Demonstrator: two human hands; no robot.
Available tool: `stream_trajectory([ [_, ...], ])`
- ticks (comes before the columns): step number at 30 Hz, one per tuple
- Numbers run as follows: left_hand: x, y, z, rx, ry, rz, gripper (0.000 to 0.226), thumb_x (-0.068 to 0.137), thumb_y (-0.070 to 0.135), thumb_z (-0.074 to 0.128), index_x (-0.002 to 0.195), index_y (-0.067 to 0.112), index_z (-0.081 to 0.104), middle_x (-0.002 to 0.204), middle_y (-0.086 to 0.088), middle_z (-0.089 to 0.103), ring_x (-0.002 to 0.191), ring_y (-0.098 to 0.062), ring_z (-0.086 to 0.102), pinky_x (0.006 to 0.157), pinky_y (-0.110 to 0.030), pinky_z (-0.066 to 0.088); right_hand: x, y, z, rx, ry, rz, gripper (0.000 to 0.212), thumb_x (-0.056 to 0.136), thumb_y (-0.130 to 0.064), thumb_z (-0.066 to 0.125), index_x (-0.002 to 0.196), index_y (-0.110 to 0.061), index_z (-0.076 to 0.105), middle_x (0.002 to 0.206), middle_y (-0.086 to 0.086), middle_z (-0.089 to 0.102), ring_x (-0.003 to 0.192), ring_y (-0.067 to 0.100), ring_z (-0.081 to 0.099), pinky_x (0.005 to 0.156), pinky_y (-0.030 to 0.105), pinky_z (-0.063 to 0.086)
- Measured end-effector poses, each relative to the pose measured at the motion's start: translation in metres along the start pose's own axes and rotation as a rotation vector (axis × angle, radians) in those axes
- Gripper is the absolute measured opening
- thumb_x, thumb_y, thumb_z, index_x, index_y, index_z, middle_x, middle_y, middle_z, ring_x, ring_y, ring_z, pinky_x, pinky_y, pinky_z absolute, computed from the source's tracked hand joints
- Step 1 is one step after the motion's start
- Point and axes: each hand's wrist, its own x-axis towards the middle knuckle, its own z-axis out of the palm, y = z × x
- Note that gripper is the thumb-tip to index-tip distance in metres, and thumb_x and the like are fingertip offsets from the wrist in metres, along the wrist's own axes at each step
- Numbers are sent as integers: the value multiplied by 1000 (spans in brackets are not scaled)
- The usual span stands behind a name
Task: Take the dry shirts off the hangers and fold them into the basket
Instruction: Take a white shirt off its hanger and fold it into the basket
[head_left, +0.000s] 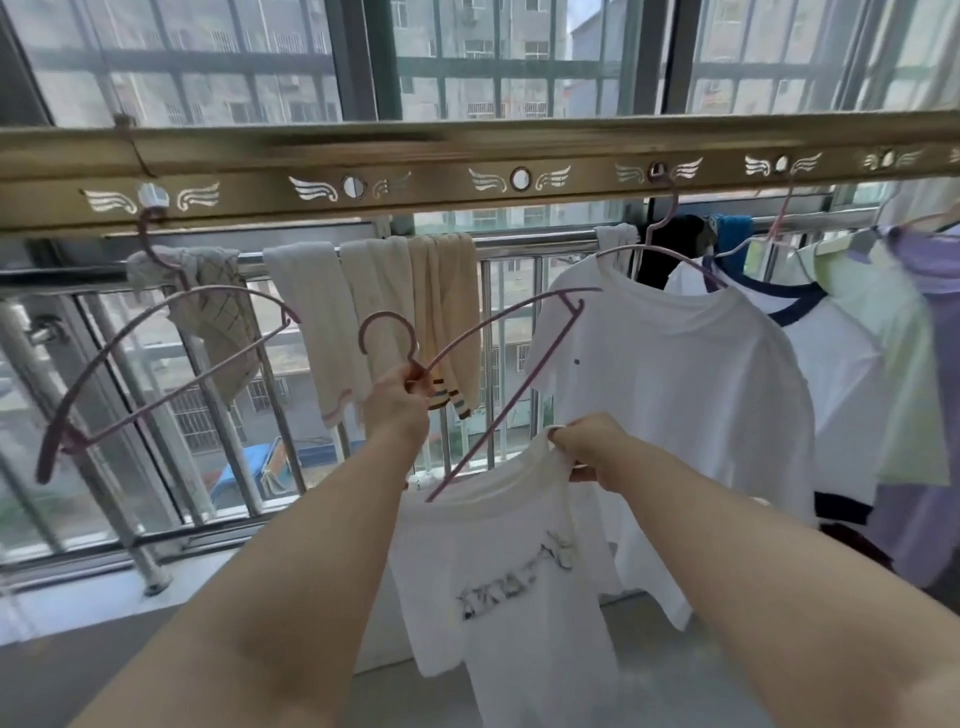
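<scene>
Two hands shared the work: the left hand (397, 410) had its fingers curled round the thin pink plastic hanger (571, 301), and the right hand (592, 449) pinched the collar of the limp white printed T-shirt (498, 597) hanging below. The shirt looked soft and light, best held at the collar.

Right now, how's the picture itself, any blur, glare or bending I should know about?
Head view: even daylight through the window, no harsh glare or hard shadows; the wide lens bows the gold rail and stretches the forearms; the purple garment at the far right edge is smeared; the printed shirt at centre is clear enough, its print slightly soft.
</scene>
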Motion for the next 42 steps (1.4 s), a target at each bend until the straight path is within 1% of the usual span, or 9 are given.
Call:
stream_trajectory([
  [3,-2,-1,-2,-26,92,74,16,97,17,52,98,13,68,94,-5,70,89,-24,65,84,-39,53,4,-1,13,-209,-47,-33,21,91,-13,57,109,-3,61,94,13,59,83,26,58,89,43,55],
  [8,2,-11,-27,73,161,101,19,98,16,49,102,10,67,88,-2,64,80,-19,57,65,-25,40,16,11,28,-347,-57,-21,8,92,-10,53,100,-9,54,97,14,57,85,28,56,87,41,54],
  [13,15,-48,-54,176,287,6,19,97,22,50,105,17,67,98,-8,69,93,-29,62,71,-29,40,24,6,53,-360,-80,-21,13,91,-12,54,78,-10,52,72,5,50,83,26,52,78,35,49],
  [17,22,-65,-75,211,365,-30,22,96,31,49,105,23,68,100,-7,70,95,-32,60,87,-47,48,32,-6,80,-342,-85,-11,19,93,-13,52,107,0,54,89,13,54,82,28,54,71,34,48],
  [23,48,-95,-113,209,476,-34,22,97,22,48,106,17,68,101,-12,70,96,-36,61,85,-42,48,40,-15,120,-360,-163,-8,22,92,-8,51,71,-15,46,94,11,56,85,26,55,87,39,53],
  [29,58,-120,-142,237,587,-121,23,98,22,46,106,19,67,103,-13,70,99,-36,58,92,-53,45,36,-21,153,-326,-232,7,28,94,-4,43,116,6,57,102,17,62,81,28,58,65,36,55],
  [33,47,-143,-151,276,616,-254,23,98,23,47,106,18,68,104,-13,68,102,-36,56,92,-50,45,24,-25,166,-324,-256,-100,27,91,-8,52,116,-4,63,101,16,62,93,32,64,86,44,57],
  [39,21,-140,-149,342,695,-320,29,88,7,59,118,5,58,131,-16,51,120,-36,46,100,-46,41,6,-27,168,-314,-239,-229,12,91,-15,55,95,-8,64,87,11,58,84,27,55,76,37,53],
  [42,-9,-121,-145,447,757,-133,25,85,10,60,109,7,54,120,-16,52,112,-35,48,88,-43,43,-5,-25,159,-272,-200,-281,14,91,-16,55,98,-13,67,76,2,55,82,23,53,70,29,45],
])
